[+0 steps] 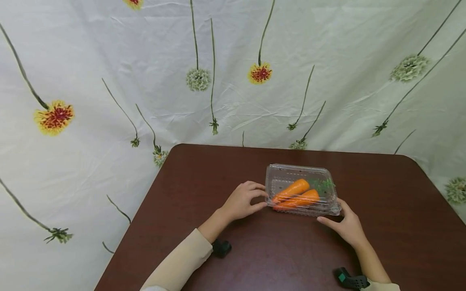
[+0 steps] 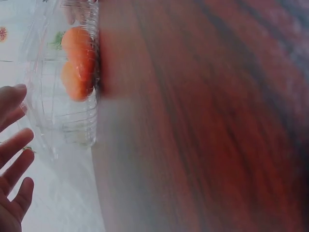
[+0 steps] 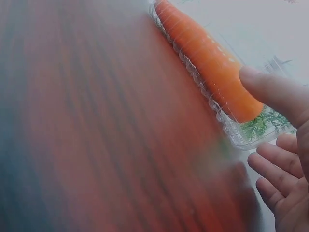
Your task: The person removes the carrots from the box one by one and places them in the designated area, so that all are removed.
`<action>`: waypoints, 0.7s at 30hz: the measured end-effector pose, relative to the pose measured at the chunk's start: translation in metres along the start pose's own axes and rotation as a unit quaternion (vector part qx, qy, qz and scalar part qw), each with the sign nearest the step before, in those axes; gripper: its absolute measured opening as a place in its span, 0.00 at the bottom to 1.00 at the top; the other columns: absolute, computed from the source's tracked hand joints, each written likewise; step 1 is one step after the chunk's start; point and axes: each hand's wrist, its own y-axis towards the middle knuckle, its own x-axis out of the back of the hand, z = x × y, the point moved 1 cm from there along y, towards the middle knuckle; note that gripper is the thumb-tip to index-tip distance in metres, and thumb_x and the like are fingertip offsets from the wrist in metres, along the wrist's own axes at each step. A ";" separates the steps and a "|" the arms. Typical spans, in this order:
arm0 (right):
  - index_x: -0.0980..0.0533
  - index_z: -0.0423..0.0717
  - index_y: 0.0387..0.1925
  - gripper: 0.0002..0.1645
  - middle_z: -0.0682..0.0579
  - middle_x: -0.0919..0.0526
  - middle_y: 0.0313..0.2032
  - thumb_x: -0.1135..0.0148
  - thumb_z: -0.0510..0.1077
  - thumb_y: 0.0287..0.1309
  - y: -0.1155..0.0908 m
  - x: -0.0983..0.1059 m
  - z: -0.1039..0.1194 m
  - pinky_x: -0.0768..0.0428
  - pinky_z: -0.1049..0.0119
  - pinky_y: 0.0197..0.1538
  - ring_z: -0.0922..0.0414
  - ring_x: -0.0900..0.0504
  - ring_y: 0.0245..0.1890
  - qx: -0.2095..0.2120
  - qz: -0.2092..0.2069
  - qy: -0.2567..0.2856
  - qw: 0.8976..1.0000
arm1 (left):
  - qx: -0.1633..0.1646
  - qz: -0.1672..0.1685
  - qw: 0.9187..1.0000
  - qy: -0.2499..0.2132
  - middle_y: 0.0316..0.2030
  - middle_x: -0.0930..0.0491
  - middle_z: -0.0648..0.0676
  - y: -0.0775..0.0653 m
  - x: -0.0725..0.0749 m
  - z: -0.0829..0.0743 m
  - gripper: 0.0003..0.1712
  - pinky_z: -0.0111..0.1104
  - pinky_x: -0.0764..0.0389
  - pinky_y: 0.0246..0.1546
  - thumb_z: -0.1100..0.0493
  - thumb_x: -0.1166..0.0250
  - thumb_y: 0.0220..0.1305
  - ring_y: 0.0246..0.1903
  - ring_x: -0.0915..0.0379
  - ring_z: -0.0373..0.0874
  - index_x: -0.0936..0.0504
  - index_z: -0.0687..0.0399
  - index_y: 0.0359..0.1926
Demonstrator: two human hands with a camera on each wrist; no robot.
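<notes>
A clear plastic clamshell box (image 1: 280, 173) rests on the table, its lid appearing closed. Inside lie two orange carrots (image 1: 292, 190), with feathery green sprigs (image 1: 324, 186) towards the right end. My left hand (image 1: 244, 200) is at the box's left end, fingers spread and loosely bent; the left wrist view shows its fingertips (image 2: 21, 140) near the lid edge, contact unclear. At the right front corner is my right hand (image 1: 347, 226), thumb apart from the fingers. In the right wrist view its thumb (image 3: 270, 89) overlaps the box's near side, and nothing is gripped.
The dark brown table (image 1: 204, 169) has rounded far corners. Behind it hangs a pale cloth (image 1: 233, 101) printed with flowers. A black wrist device (image 1: 221, 248) sits on the left wrist, another (image 1: 349, 279) on the right.
</notes>
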 end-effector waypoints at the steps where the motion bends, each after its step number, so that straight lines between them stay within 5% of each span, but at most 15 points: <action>1: 0.48 0.40 0.68 0.54 0.33 0.36 0.58 0.31 0.57 0.47 0.000 0.000 0.000 0.30 0.43 0.44 0.38 0.33 0.50 0.000 -0.003 0.000 1.000 | -0.003 0.003 1.000 0.002 0.50 0.24 0.49 0.000 0.000 0.000 0.12 0.43 0.31 0.50 0.50 0.35 0.57 0.52 0.33 0.43 0.17 0.44 0.43; 4: 0.44 0.40 0.66 0.52 0.38 0.30 0.45 0.31 0.58 0.46 0.002 -0.002 -0.001 0.30 0.55 0.34 0.47 0.32 0.38 -0.002 -0.016 -0.010 1.000 | -0.012 0.007 1.000 -0.001 0.50 0.24 0.48 0.002 0.000 -0.001 0.10 0.43 0.31 0.50 0.51 0.35 0.58 0.52 0.33 0.43 0.16 0.44 0.41; 8: 0.40 0.40 0.61 0.48 0.46 0.32 0.30 0.30 0.58 0.45 0.004 -0.004 -0.003 0.36 0.63 0.27 0.53 0.36 0.28 -0.006 -0.032 -0.022 0.999 | -0.021 0.004 1.000 -0.016 0.49 0.23 0.49 0.004 -0.002 -0.001 0.08 0.42 0.33 0.52 0.53 0.35 0.58 0.52 0.32 0.43 0.15 0.44 0.39; 12: 0.38 0.40 0.59 0.46 0.47 0.33 0.26 0.30 0.58 0.44 0.005 -0.006 -0.002 0.36 0.64 0.25 0.54 0.36 0.25 -0.005 -0.039 -0.032 0.999 | -0.020 -0.013 0.999 -0.037 0.46 0.22 0.49 0.005 -0.005 -0.001 0.06 0.37 0.32 0.52 0.55 0.35 0.58 0.49 0.30 0.42 0.15 0.46 0.36; 21: 0.36 0.41 0.55 0.43 0.49 0.35 0.23 0.29 0.58 0.43 0.008 -0.008 0.000 0.37 0.65 0.23 0.55 0.37 0.23 0.003 -0.051 -0.039 0.998 | 0.005 -0.056 0.995 -0.077 0.34 0.24 0.43 0.007 -0.014 -0.004 0.03 0.25 0.28 0.34 0.59 0.35 0.58 0.34 0.28 0.34 0.15 0.47 0.32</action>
